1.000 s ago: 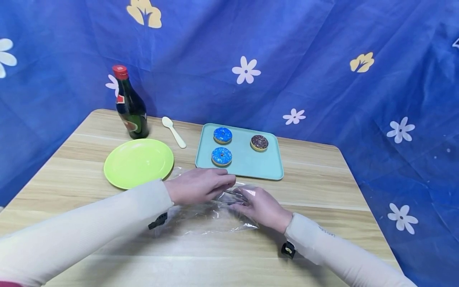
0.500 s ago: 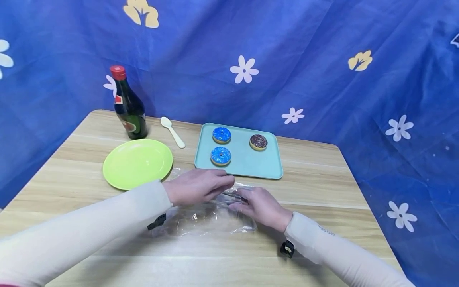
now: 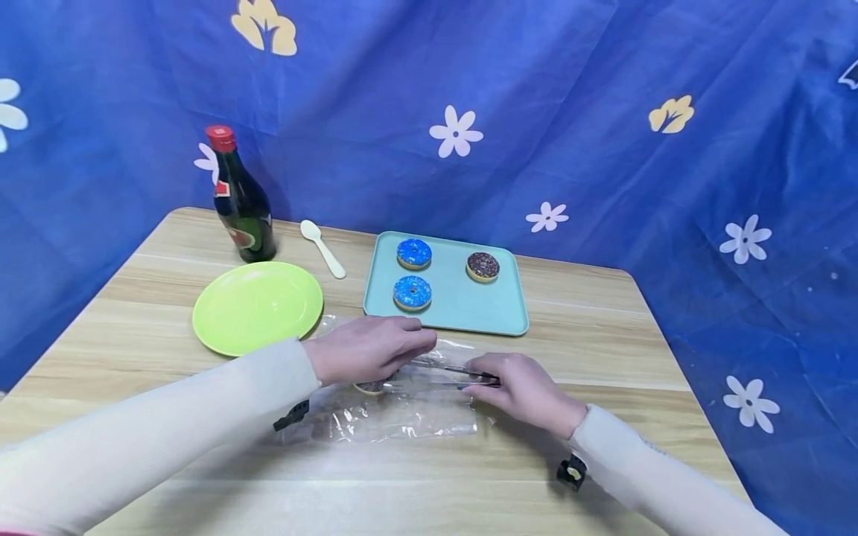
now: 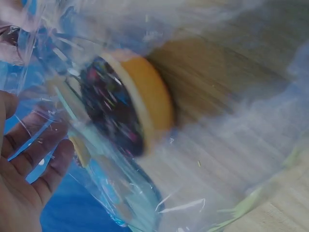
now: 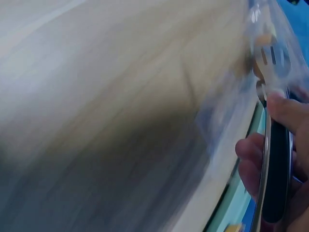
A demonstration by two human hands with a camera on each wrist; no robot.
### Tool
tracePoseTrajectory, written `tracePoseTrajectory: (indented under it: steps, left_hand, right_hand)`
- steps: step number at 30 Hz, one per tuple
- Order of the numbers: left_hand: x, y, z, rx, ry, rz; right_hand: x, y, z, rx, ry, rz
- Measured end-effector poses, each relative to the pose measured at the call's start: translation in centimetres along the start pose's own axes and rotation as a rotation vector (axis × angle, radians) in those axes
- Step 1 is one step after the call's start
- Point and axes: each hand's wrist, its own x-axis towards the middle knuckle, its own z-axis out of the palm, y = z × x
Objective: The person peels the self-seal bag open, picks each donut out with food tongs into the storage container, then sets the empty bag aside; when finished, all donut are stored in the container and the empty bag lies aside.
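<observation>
My left hand (image 3: 372,348) holds the upper edge of a clear plastic bag (image 3: 402,424) on the table; in the left wrist view some of its fingers (image 4: 55,164) spread behind the film. My right hand (image 3: 523,391) grips metal tongs (image 5: 276,169) with black handles. Their slotted head reaches left into the bag's mouth. Inside the bag is a donut (image 4: 111,106) with dark sprinkled icing, partly hidden by the left hand in the head view. Whether the tongs touch it, I cannot tell.
Behind the hands lies a pale blue tray (image 3: 462,305) with two blue donuts (image 3: 412,292) and one chocolate donut (image 3: 482,266). A green plate (image 3: 258,309), a cream spoon (image 3: 323,249) and a dark bottle (image 3: 244,208) with a red cap stand or lie at the left.
My right hand has moved right with the tongs, drawing them partly out of the bag. The dark donut now shows beneath the left hand, which has stayed in place.
</observation>
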Motion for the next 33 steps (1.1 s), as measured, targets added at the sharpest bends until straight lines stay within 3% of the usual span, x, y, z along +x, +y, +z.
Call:
tracePoseTrajectory:
  steps: [11,19,27,33]
  left_hand:
    - [-0.2,-0.2,0.5,0.002,0.007,-0.005]
    - [-0.1,-0.1,0.5,-0.01,0.004,0.001]
    - [0.3,-0.3,0.8,-0.002,0.014,0.017]
    - [0.4,-0.3,1.1,-0.014,-0.012,0.021]
  right_hand:
    - [-4.2,3.9,-2.9,0.181,-0.049,0.094]
    - [-7.6,6.0,-5.4,0.235,-0.044,0.216]
    - [-10.3,7.4,-7.6,0.138,0.042,0.292]
    - [-10.7,8.9,-7.9,0.152,0.122,0.298]
